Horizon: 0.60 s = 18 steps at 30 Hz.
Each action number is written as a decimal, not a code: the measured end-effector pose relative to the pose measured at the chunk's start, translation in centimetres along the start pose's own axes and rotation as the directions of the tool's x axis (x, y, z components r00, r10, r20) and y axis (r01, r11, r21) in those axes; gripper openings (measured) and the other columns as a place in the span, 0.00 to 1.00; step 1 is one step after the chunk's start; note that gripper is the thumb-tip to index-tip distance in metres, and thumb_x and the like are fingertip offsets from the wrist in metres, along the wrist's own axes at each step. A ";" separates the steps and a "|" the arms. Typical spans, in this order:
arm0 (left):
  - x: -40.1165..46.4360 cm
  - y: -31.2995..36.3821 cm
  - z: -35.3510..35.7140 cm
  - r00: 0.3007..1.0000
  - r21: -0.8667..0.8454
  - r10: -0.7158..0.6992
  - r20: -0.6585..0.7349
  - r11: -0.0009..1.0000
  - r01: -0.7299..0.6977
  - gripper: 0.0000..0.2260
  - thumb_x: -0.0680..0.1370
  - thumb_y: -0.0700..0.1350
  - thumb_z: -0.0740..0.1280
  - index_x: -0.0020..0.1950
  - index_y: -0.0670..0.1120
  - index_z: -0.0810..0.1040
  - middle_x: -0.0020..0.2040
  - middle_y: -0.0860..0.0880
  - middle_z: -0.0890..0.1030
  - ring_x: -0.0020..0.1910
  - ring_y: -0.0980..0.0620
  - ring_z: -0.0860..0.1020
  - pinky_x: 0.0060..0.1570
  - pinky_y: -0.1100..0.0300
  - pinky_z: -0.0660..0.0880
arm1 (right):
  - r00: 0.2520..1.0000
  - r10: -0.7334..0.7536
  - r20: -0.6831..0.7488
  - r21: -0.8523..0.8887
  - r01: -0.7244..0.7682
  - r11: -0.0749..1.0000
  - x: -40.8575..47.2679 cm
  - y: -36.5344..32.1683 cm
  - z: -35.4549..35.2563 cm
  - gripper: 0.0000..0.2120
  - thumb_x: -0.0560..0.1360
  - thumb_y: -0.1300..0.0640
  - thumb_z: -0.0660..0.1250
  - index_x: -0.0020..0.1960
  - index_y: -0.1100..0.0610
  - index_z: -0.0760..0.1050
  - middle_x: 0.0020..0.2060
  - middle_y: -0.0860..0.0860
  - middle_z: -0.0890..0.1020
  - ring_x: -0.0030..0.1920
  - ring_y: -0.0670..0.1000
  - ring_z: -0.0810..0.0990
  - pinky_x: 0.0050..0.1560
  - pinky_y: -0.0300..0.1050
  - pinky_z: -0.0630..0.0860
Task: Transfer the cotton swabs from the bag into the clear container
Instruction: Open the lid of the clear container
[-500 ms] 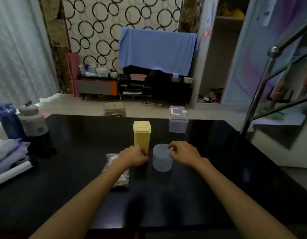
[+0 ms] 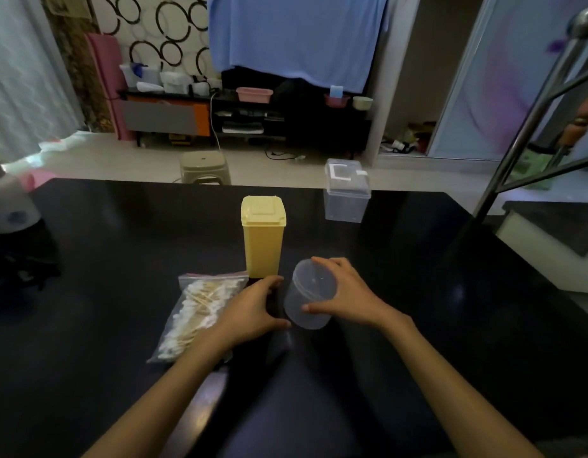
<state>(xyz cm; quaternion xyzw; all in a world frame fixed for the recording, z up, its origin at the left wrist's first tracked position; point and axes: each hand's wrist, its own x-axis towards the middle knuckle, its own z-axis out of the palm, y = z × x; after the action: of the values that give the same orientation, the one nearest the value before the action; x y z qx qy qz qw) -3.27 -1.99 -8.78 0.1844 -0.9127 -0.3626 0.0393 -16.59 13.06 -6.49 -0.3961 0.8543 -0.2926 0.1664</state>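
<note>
The round, lidded clear plastic container (image 2: 310, 294) is gripped at lid level by the right hand (image 2: 347, 294) and approached by the left hand's (image 2: 253, 309) open fingers, while the white-tipped cotton swabs (image 2: 195, 312) lie untouched in their sealed transparent zip bag (image 2: 200, 314) just left of it on the table.

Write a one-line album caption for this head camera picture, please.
Right hand grips the lidded clear container on a black table, left hand beside it, swab bag and yellow box nearby.

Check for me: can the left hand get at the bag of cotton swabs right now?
Probably yes. The left hand holds nothing and hovers right beside the bag of cotton swabs, its forearm already crossing the bag's near corner. Nothing lies between them.
</note>
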 end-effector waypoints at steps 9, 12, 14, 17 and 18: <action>-5.2 0.5 0.3 0.980 -0.209 0.195 -0.046 0.957 -0.200 0.40 0.59 0.61 0.77 0.69 0.64 0.64 0.64 0.63 0.74 0.63 0.65 0.73 0.63 0.58 0.72 | 0.998 0.012 -0.055 0.323 0.007 0.947 -5.5 -2.2 3.6 0.47 0.62 0.39 0.75 0.75 0.44 0.55 0.62 0.44 0.61 0.63 0.43 0.65 0.62 0.43 0.70; -5.7 0.9 0.3 0.975 -0.306 0.208 -0.075 0.926 -0.221 0.35 0.62 0.56 0.79 0.66 0.61 0.69 0.59 0.63 0.78 0.58 0.67 0.75 0.58 0.63 0.74 | 0.997 0.049 -0.059 0.340 -0.026 0.940 -5.8 -3.1 3.6 0.49 0.59 0.33 0.72 0.74 0.43 0.54 0.61 0.43 0.60 0.64 0.44 0.64 0.59 0.44 0.73; -5.7 0.9 0.0 0.976 -0.369 0.183 -0.121 0.904 -0.215 0.32 0.63 0.50 0.80 0.64 0.56 0.72 0.55 0.61 0.80 0.54 0.68 0.77 0.51 0.72 0.73 | 0.997 0.045 -0.058 0.358 -0.021 0.933 -5.9 -3.6 3.7 0.46 0.59 0.32 0.70 0.73 0.44 0.58 0.61 0.43 0.61 0.63 0.44 0.67 0.51 0.37 0.74; -5.5 0.6 -0.6 0.978 -0.387 0.165 -0.127 0.900 -0.202 0.29 0.63 0.49 0.80 0.61 0.54 0.74 0.53 0.59 0.81 0.52 0.66 0.78 0.47 0.75 0.71 | 0.999 -0.015 -0.043 0.345 0.029 0.938 -5.8 -4.1 4.3 0.35 0.65 0.34 0.68 0.68 0.43 0.62 0.63 0.42 0.63 0.61 0.42 0.68 0.52 0.36 0.73; -5.5 0.4 -0.7 0.977 -0.372 0.172 -0.127 0.905 -0.208 0.29 0.63 0.49 0.80 0.60 0.54 0.75 0.53 0.59 0.81 0.52 0.66 0.78 0.48 0.75 0.72 | 0.998 -0.041 -0.043 0.315 0.053 0.948 -5.9 -4.1 4.5 0.29 0.68 0.35 0.67 0.64 0.40 0.63 0.62 0.41 0.64 0.60 0.41 0.69 0.55 0.37 0.72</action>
<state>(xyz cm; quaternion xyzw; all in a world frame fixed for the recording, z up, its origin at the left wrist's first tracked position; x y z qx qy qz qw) 1.82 -0.20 -7.63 0.0996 -0.8350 -0.5196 0.1512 -8.16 13.88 -7.03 -0.3793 0.7895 -0.4365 0.2055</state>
